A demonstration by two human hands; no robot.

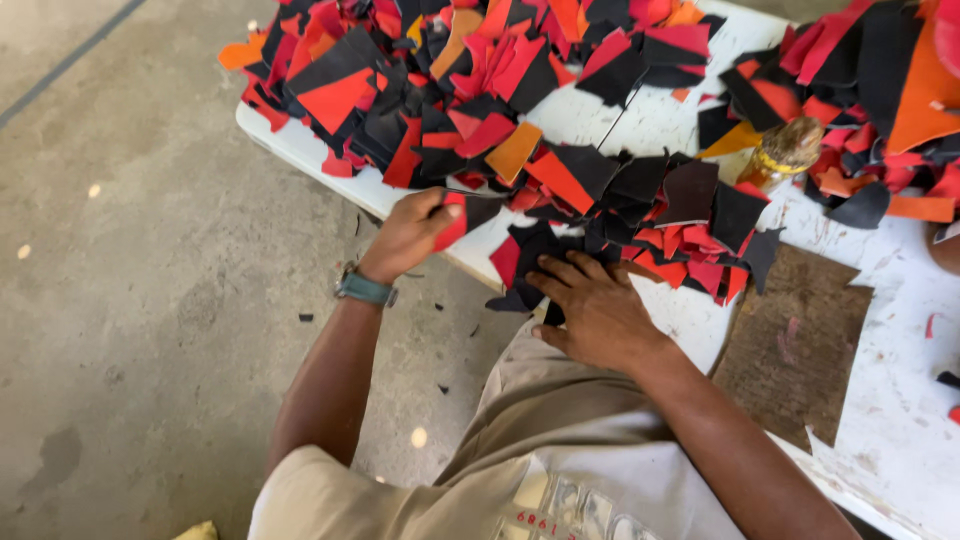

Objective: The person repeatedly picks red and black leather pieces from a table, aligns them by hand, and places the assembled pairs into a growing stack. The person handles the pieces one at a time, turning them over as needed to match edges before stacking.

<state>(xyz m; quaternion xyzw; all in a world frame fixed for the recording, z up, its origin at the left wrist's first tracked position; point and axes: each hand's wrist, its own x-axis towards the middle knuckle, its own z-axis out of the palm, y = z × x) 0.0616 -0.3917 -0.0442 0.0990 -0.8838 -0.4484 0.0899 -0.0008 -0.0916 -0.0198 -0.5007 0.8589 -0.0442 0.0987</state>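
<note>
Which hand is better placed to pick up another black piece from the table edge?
Probably the right hand: it lies flat on the black pieces at the table edge, while the left hand already pinches a red piece.

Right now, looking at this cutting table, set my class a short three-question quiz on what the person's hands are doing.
1. True or false: the left hand grips a red piece.
2. What does the right hand press on: A) a black piece, B) the brown board, C) the bottle?
3. What is worn on the left wrist?

Key: 1 true. 2 A. 3 A green-strapped watch.
</note>
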